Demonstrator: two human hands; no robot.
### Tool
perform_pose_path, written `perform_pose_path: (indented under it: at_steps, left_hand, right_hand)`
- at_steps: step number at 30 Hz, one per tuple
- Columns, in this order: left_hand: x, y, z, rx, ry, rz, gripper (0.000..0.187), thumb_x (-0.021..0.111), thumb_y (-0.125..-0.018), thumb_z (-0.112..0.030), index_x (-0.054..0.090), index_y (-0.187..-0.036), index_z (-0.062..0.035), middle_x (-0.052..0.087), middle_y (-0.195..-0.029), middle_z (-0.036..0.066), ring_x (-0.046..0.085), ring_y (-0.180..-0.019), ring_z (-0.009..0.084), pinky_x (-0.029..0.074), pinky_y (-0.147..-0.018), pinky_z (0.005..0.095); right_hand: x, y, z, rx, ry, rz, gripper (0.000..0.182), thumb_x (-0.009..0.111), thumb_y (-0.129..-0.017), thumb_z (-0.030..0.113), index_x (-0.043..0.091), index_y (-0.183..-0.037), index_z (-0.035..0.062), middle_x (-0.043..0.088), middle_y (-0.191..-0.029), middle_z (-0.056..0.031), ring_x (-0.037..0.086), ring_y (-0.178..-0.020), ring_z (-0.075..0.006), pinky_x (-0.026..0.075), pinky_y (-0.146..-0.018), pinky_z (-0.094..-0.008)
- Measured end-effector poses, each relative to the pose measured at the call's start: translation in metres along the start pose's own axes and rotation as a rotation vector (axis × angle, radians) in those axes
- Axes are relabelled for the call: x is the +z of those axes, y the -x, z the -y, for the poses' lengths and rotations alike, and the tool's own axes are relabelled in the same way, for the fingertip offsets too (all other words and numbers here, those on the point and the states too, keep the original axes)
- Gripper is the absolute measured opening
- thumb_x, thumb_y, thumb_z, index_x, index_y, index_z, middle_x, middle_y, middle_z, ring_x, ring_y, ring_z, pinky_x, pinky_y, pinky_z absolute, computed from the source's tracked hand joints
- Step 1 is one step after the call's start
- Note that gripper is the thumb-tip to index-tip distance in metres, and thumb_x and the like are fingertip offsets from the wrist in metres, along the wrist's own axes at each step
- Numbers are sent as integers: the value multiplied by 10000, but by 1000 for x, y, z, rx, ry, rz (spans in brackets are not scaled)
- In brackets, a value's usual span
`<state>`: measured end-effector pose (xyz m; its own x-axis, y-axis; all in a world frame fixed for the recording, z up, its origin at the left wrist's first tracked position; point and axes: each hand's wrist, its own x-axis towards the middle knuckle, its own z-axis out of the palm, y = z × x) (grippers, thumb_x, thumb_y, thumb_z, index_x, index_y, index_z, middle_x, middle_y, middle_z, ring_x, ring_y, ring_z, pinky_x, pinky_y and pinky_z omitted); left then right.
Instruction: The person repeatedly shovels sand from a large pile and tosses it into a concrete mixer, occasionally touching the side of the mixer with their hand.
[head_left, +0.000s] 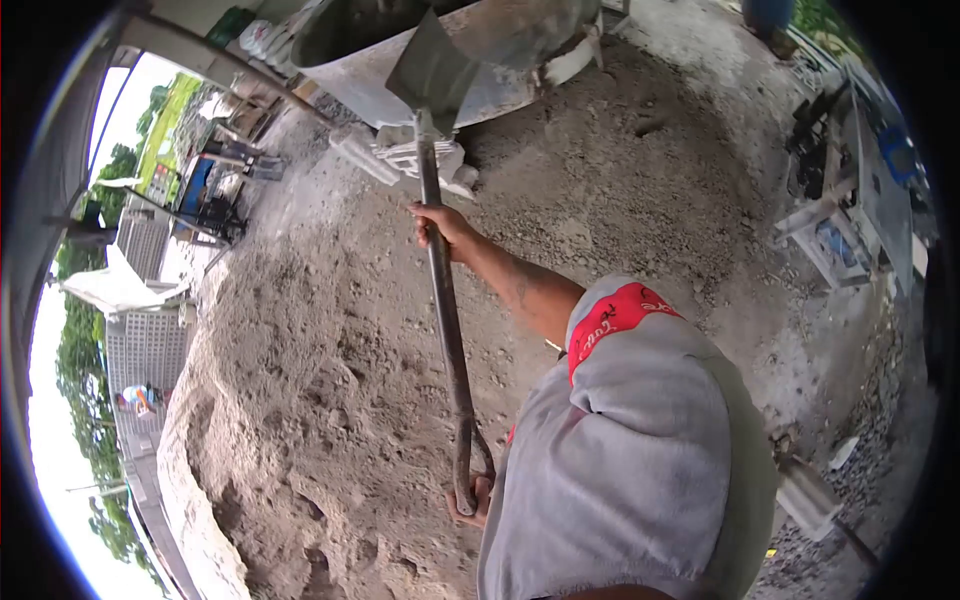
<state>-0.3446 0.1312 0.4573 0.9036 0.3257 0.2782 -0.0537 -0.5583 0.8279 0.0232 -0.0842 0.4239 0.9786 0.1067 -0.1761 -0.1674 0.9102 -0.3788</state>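
A long-handled shovel (447, 320) stretches up the view, held in both hands. My right hand (445, 228) is wrapped round the upper shaft, the arm reaching out from a grey sleeve with a red band. Lower down, my left hand (474, 502) is closed on the grip at the handle's end, partly hidden by the shirt. The grey blade (432, 72) overlaps the near rim of a large metal tub (348, 84), tilted, with no load showing on it. Beneath the shaft lies a big heap of grey-brown sand and gravel (330, 370).
Pale broken blocks (425, 160) lie beside the tub. A wooden stand (835, 215) is on the right, and a pale cylindrical piece on a rod (812, 497) lies lower right. Stacked grey blocks (140, 350) and a person in the distance (140, 397) are on the left.
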Motion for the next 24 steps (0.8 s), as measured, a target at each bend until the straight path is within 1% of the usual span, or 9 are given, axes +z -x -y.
perform_pose_path:
  at_steps: [1, 2, 4, 6, 8, 11, 16, 19, 24]
  left_hand:
    - [-13, 26, 0, -194, 42, -111, 98, 646, -658, -66, 581, -691, -1, 556, -640, 104, 465, -447, 198, 401, -470, 318]
    - [-20, 50, 37, -93, 225, -176, 191, 614, -639, -34, 488, -782, -35, 512, -579, 74, 510, -501, 160, 408, -467, 297]
    - [-28, 80, 9, -530, 517, -473, 296, 588, -637, -16, 512, -923, 0, 502, -560, 64, 507, -484, 133, 432, -478, 264]
    - [-49, 115, -18, -751, 675, -639, 447, 617, -637, -9, 499, -1066, 40, 509, -565, 62, 505, -462, 142, 443, -480, 260]
    - [-63, 158, -50, -856, 654, -821, 570, 641, -642, -9, 450, -1176, 44, 522, -588, 63, 525, -479, 150, 452, -483, 260]
    - [-54, 212, -116, -929, 674, -1258, 483, 647, -664, -12, 481, -1116, 31, 546, -664, 78, 549, -503, 160, 470, -489, 269]
    - [-14, 267, -169, -567, 856, -2080, 301, 589, -784, -104, 467, -1055, -56, 472, -642, 24, 437, -463, 91, 409, -412, 252]
    - [-16, 287, -155, -195, 1037, -2272, 216, 533, -828, -162, 495, -1029, -93, 434, -605, -1, 404, -447, 80, 382, -409, 245]
    - [-112, 340, -57, 71, 1067, -2434, 162, 479, -845, -142, 566, -981, -128, 414, -577, -30, 392, -456, 74, 382, -454, 243]
  right_hand:
    - [-18, 5, -31, 120, 84, -117, 197, 637, -777, 204, 512, -745, 56, 478, -569, -38, 487, -447, -147, 397, -420, -266]
    - [-39, 9, -65, 200, 118, -228, 234, 633, -773, 196, 468, -657, 78, 470, -560, -41, 471, -434, -147, 395, -421, -267]
    - [-75, 36, -126, 446, 362, -362, 212, 635, -762, 156, 467, -663, 74, 472, -574, -30, 479, -482, -145, 414, -438, -273]
    - [-127, 62, -204, 705, 499, -480, 182, 604, -795, 147, 467, -699, 75, 459, -586, -33, 488, -504, -147, 431, -448, -272]
    - [-146, 117, -266, 971, 679, -411, 163, 605, -797, 139, 467, -738, 76, 447, -595, -35, 489, -506, -160, 455, -471, -298]
    - [-173, 207, -353, 1375, 945, -203, 142, 607, -797, 134, 481, -778, 72, 461, -611, -39, 503, -520, -177, 469, -494, -306]
    - [-150, 382, -451, 1922, 1343, 323, 87, 594, -798, 111, 535, -792, 48, 541, -670, -60, 539, -589, -172, 481, -551, -287]
    - [-134, 481, -512, 2006, 1361, 581, 85, 595, -787, 65, 544, -795, -2, 560, -660, -87, 562, -560, -191, 496, -529, -312]
    - [-74, 611, -629, 1911, 1528, 841, 103, 618, -765, 69, 549, -773, -7, 564, -636, -98, 572, -556, -213, 494, -512, -342]
